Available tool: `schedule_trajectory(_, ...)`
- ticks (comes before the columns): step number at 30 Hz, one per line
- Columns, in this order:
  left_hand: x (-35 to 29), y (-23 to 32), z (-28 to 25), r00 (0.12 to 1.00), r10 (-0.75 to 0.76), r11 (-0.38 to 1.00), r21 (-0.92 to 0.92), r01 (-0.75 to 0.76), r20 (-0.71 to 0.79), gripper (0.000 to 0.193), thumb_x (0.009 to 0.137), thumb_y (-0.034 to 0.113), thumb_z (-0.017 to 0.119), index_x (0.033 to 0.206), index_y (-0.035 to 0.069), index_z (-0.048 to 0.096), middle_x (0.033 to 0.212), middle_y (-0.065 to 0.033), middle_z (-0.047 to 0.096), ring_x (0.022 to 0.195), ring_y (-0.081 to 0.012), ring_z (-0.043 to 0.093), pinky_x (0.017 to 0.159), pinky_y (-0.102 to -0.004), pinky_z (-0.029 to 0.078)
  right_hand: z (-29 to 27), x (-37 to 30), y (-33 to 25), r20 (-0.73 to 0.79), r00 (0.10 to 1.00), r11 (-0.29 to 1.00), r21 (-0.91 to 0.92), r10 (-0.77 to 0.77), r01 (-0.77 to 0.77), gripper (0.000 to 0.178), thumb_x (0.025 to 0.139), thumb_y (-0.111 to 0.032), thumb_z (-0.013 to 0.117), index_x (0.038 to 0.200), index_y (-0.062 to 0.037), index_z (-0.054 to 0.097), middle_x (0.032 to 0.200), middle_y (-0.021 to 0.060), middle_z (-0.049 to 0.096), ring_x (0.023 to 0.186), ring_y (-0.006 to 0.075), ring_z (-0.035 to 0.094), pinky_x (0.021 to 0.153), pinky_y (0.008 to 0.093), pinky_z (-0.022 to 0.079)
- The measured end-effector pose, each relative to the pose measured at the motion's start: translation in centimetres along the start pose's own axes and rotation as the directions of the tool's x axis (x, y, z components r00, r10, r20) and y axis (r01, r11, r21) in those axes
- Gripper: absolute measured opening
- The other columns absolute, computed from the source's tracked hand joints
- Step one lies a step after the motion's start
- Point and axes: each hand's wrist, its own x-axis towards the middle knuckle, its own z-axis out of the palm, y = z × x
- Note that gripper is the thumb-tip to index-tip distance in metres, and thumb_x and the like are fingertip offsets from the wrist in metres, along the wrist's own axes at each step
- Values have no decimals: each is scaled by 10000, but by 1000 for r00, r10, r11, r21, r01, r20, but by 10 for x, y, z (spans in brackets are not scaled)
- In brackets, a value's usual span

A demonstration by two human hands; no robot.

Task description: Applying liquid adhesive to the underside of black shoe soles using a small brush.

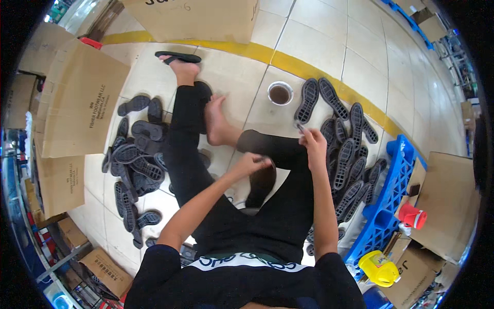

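I sit on the tiled floor with my legs in black trousers folded in front of me. My left hand is closed at the upper end of a black shoe sole that rests between my legs. My right hand is raised over my right knee and pinches a small thin brush-like tool; its tip is too small to make out. A white cup of brown liquid stands on the floor just beyond my hands.
Piles of black soles lie on the left and on the right. A blue plastic pallet, a red cup and a yellow container are at the right. Cardboard boxes surround the spot; a yellow floor line crosses behind.
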Motion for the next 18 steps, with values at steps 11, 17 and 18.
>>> schedule_trajectory(11, 53, -46, -59, 958, -250, 116, -978, 171, 138, 437, 902, 435, 597, 1112, 53, 628, 1061, -92, 675, 971, -244, 645, 896, -402, 505, 47, 210, 53, 313, 901, 466, -777, -299, 424, 217, 797, -189, 679, 896, 4, 693, 790, 164, 686, 729, 260, 681, 684, 336, 515)
schedule_trajectory(17, 53, -52, -73, 948, -256, -194, -971, 141, 189, 489, 884, 474, 605, 1108, 41, 629, 1082, -129, 667, 986, -270, 642, 910, -439, 497, 59, 240, 70, 321, 919, 390, -835, -231, 389, 217, 808, -202, 672, 885, -3, 707, 767, 177, 687, 715, 267, 686, 677, 345, 517)
schedule_trajectory(18, 53, -48, -73, 950, -263, -142, -981, 134, 168, 489, 885, 475, 604, 1110, 41, 629, 1081, -135, 666, 984, -272, 643, 907, -440, 498, 60, 241, 71, 327, 919, 378, -840, -222, 390, 217, 808, -202, 672, 885, -3, 707, 767, 177, 687, 715, 267, 686, 677, 345, 517)
